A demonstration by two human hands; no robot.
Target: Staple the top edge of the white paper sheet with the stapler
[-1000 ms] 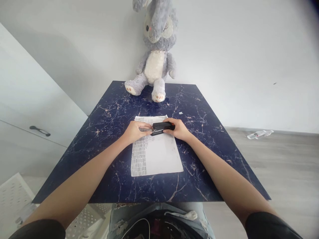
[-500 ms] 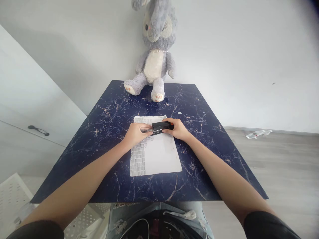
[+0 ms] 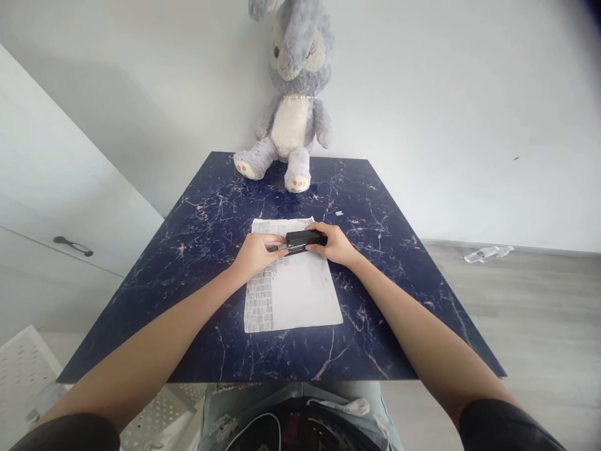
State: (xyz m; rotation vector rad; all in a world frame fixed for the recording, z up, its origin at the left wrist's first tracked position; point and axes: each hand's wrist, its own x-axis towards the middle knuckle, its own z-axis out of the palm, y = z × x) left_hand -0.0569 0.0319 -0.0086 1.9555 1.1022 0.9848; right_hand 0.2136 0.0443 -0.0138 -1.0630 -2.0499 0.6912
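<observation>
A black stapler [image 3: 303, 238] lies crosswise over a sheet of paper [image 3: 307, 294] on the table. My right hand [image 3: 336, 242] is closed round its right end, thumb on the near side and fingers on the far side. My left hand [image 3: 256, 254] pinches a narrow part sticking out of the stapler's left end; whether this is the base or the staple tray I cannot tell. The paper has grey printed or drawn marks down its left side and along its top. Both hands cover parts of its upper half.
The dark blue marble-patterned table [image 3: 375, 282] carries a grey plush rabbit [image 3: 291, 119] at its back, against the wall. A small white scrap [image 3: 339, 213] lies right of the paper. Left are a white cabinet [image 3: 42, 207] and a perforated white rack [image 3: 23, 369]. A clear plastic wrapper [image 3: 488, 253] is on the floor.
Almost nothing differs. My left hand has shifted very slightly at the stapler's left end, while the right hand keeps its hold.
</observation>
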